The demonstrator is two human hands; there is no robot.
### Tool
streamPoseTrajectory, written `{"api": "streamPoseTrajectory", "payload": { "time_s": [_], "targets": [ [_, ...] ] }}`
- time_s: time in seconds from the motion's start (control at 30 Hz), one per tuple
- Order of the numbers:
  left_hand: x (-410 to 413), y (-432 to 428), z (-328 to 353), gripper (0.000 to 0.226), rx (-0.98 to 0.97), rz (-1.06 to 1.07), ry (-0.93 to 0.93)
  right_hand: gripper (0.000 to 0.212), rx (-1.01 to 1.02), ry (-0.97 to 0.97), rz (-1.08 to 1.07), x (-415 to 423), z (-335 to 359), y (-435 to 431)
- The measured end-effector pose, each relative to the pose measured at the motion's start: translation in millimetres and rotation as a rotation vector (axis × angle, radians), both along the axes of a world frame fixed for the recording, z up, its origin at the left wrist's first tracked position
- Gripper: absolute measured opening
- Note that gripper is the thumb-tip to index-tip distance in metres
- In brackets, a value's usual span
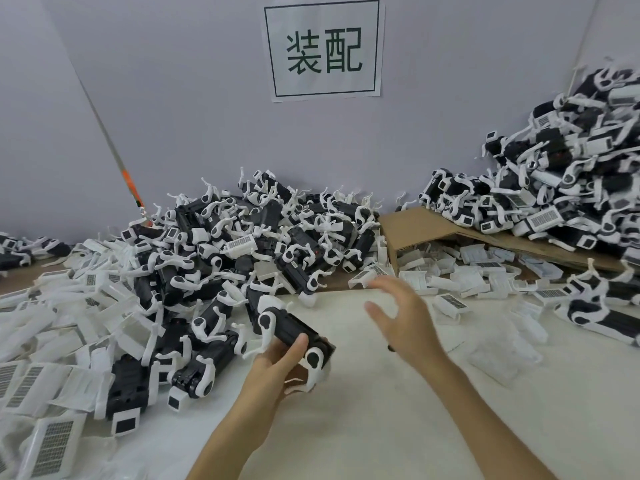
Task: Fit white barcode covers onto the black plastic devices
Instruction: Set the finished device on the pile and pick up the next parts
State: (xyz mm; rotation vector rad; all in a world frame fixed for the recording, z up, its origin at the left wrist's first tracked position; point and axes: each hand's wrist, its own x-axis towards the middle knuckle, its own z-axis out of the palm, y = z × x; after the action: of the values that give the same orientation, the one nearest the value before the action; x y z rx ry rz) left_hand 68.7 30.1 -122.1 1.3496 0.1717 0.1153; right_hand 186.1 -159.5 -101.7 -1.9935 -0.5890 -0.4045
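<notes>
Black device point(291, 328) gripped in left hand point(277, 367); right hand point(405, 317) hovers, fingers spread.

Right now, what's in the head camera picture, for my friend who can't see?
The left hand grips a black device above the white table; the open right hand hovers near loose white covers. Heaps of devices surround them, under a wall sign.
</notes>
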Motion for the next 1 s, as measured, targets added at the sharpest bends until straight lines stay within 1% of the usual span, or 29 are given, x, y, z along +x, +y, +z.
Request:
{"api": "streamPoseTrajectory", "payload": {
  "time_s": [0.07, 0.1, 0.13, 0.2, 0.27, 0.37, 0.43, 0.5, 0.6, 0.63, 0.7, 0.8, 0.87, 1.0],
  "targets": [
    [0, 0, 0, 0.049, -0.037, 0.03, 0.005, 0.046, -0.195, 0.078, -0.307, 23, -2, -29],
    [1, 0, 1, 0.046, -0.052, 0.035, 0.008, 0.054, -0.304, 0.153, -0.422, 32, -6, -44],
    [0, -1, 2, 0.044, -0.059, 0.033, 0.012, 0.06, -0.394, 0.231, -0.489, 39, -10, -58],
    [0, -3, 1, 0.043, -0.056, 0.021, 0.01, 0.061, -0.473, 0.372, -0.517, 47, -18, -75],
    [0, -3, 0, 0.045, -0.028, 0.008, 0.003, 0.05, -0.487, 0.403, -0.509, 51, -24, -77],
    [0, -1, -1, 0.047, 0.014, 0.006, -0.005, 0.027, -0.404, 0.304, -0.496, 50, -27, -69],
    [1, 0, -2, 0.042, -0.007, 0.027, -0.003, 0.023, -0.345, 0.282, -0.444, 49, -26, -65],
    [3, 0, -3, 0.044, -0.035, 0.051, 0.008, 0.029, -0.299, 0.291, -0.411, 50, -26, -63],
    [6, -1, -5, 0.055, -0.036, 0.075, 0.01, 0.045, -0.237, 0.354, -0.401, 51, -24, -63],
    [7, -2, -6, 0.058, -0.034, 0.085, 0.016, 0.046, -0.205, 0.371, -0.398, 50, -23, -63],
    [9, -3, -5, 0.057, -0.03, 0.084, 0.029, 0.039, -0.129, 0.366, -0.382, 48, -21, -61],
    [9, -4, -4, 0.06, -0.013, 0.043, 0.024, 0.03, -0.053, 0.279, -0.349, 43, -18, -56],
    [8, -3, -5, 0.062, 0.001, 0.03, 0.014, 0.032, -0.016, 0.248, -0.326, 41, -17, -53],
    [7, -2, -6, 0.056, -0.004, 0.042, 0.017, 0.045, 0.055, 0.225, -0.296, 38, -18, -47]
  ]
}}
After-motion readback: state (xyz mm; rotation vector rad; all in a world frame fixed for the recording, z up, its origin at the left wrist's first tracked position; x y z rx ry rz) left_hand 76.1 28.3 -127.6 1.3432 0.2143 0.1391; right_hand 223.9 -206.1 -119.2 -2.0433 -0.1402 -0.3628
